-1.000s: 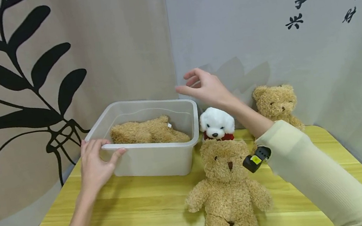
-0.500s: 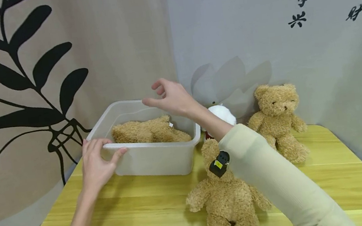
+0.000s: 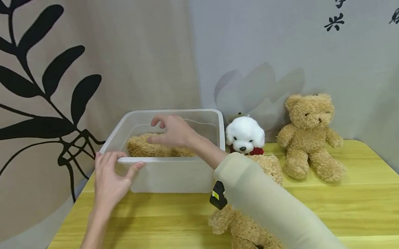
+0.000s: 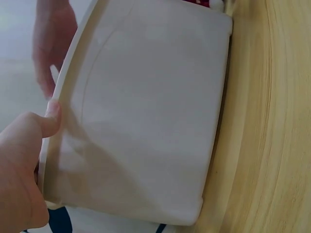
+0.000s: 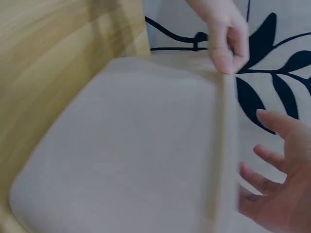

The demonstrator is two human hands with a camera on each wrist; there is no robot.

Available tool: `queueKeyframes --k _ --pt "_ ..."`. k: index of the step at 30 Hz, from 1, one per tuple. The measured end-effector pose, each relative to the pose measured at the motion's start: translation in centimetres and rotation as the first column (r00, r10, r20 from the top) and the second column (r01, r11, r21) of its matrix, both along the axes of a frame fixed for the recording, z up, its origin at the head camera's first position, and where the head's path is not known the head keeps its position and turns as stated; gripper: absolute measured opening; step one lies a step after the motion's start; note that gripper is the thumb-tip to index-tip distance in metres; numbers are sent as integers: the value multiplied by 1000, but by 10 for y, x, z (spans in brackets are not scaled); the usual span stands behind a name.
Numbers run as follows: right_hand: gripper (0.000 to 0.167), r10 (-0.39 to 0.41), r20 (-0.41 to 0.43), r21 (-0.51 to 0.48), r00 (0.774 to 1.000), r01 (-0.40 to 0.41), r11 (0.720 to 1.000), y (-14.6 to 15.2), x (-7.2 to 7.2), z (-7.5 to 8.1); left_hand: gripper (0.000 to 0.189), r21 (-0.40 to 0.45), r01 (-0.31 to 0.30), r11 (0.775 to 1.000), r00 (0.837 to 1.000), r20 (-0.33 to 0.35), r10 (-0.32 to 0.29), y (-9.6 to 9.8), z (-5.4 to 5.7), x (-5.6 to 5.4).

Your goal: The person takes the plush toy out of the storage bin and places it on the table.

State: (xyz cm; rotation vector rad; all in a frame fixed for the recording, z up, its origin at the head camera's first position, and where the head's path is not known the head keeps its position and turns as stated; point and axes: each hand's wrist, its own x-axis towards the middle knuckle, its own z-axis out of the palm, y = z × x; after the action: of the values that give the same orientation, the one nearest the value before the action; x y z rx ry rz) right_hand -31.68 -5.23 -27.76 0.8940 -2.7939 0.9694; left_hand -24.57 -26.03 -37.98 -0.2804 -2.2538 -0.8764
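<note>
My left hand (image 3: 111, 182) grips the near left rim of a translucent white plastic storage box (image 3: 176, 177), its thumb (image 4: 52, 116) over the edge in the left wrist view. Inside the box lies a brown teddy bear (image 3: 145, 146), partly covered by my right hand. Over the box opening, my right hand (image 3: 175, 132) is lowered above that bear, fingers spread and slightly bent. In the right wrist view the right hand (image 5: 282, 174) shows thumb and fingers apart with nothing between them. Whether its fingertips touch the fur, I cannot tell.
A second teddy bear (image 3: 250, 235) lies on the wooden table (image 3: 168, 233), partly behind my right sleeve. A white plush dog (image 3: 245, 134) with a red collar sits right of the box. Another teddy bear (image 3: 309, 137) sits against the back curtain (image 3: 247, 30).
My right hand has moved left from above the plush dog and down over the box opening. The left hand keeps its hold on the rim. The view has shifted slightly.
</note>
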Motion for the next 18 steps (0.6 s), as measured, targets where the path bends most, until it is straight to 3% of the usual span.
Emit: queueKeyframes --k 8,15,18 --pt "49 30 13 193 999 -31 981 -6 -14 -27 47 -8 -2 1000 1000 18 2 0 2 -1" --pt "36 161 -11 319 987 -149 936 -5 -27 -45 46 -4 -8 1000 1000 25 8 0 1 -2" --pt "35 162 5 390 987 -151 908 -4 -30 -47 47 -3 -14 1000 1000 28 14 1 0 -2"
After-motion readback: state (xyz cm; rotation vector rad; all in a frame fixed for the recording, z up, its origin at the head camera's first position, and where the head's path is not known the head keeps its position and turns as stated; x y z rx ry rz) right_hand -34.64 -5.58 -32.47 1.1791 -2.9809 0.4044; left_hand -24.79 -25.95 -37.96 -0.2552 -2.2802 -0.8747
